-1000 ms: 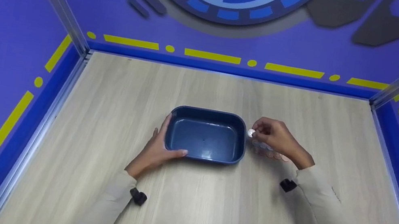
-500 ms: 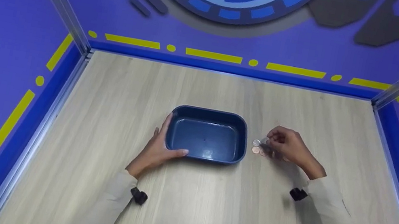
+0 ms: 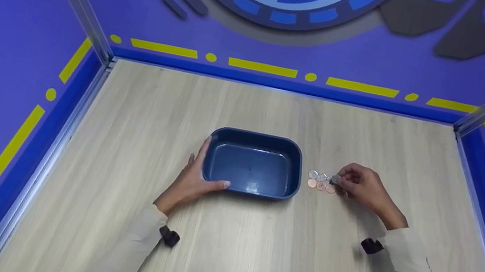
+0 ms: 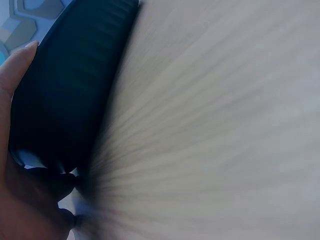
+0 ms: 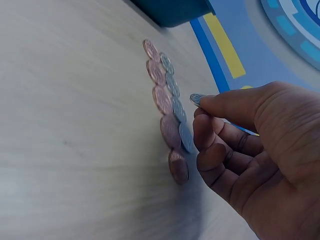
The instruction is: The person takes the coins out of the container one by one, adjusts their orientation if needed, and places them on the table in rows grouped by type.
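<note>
A dark blue plastic bin (image 3: 250, 170) stands on the table. My left hand (image 3: 196, 178) holds its left end, fingers along the side wall and thumb across the near wall. In the left wrist view the thumb reaches the rim of the bin (image 4: 70, 90). To the right of the bin, my right hand (image 3: 365, 188) pinches a silver coin (image 5: 197, 99) between thumb and fingertips, above the table. Below it lie two adjoining rows of coins, silver coins (image 5: 172, 85) and copper coins (image 5: 161, 100). In the head view this hand hides the rows' right end.
The wooden tabletop (image 3: 233, 244) spreads around the bin and coins. A blue printed back wall (image 3: 267, 50) and side walls with metal corner posts enclose it. Each sleeve carries a small black wrist camera (image 3: 371, 246).
My right hand has moved right and slightly toward me from beside the bin, still pinching a silver coin, uncovering the left ends of the coin rows. My left hand stays on the bin.
</note>
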Available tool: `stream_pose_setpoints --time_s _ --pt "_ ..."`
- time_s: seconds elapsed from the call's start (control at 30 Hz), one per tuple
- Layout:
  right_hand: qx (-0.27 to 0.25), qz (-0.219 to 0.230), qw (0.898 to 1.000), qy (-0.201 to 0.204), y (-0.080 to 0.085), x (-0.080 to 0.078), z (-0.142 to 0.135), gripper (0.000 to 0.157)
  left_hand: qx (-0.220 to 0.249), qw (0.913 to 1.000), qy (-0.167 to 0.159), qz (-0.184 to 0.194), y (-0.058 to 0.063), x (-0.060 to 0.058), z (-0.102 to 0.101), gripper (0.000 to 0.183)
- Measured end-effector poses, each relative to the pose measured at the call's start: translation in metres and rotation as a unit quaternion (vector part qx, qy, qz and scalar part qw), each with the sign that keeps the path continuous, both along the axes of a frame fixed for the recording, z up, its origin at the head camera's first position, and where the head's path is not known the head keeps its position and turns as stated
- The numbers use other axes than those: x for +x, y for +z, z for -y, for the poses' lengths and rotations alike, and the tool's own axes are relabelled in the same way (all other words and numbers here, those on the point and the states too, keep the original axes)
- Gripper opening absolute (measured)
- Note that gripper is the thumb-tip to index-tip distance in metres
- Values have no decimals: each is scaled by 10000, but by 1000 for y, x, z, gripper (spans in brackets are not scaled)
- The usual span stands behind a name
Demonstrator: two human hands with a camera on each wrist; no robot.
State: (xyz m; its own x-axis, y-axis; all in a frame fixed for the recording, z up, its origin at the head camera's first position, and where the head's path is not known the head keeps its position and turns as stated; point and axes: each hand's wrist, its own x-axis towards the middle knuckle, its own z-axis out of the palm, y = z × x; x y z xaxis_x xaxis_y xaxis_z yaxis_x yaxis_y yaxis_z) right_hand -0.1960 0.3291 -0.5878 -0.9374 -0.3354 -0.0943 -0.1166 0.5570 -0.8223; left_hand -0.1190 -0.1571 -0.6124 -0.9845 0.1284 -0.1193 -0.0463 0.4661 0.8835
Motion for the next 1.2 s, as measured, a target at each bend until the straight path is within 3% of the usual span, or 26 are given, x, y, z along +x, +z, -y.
stream_pose_setpoints --time_s 0.6,0.83,1.2 --pt "-177 -69 9990 -403 -7 10 -31 15 -31 10000 21 52 1 0 0 138" --pt "16 -273 9982 -536 -10 12 -35 15 -52 10000 33 59 0 0 -1 137" --pt "143 -209 9970 -736 -13 13 -34 15 96 9999 -48 -30 1 -1 0 135"
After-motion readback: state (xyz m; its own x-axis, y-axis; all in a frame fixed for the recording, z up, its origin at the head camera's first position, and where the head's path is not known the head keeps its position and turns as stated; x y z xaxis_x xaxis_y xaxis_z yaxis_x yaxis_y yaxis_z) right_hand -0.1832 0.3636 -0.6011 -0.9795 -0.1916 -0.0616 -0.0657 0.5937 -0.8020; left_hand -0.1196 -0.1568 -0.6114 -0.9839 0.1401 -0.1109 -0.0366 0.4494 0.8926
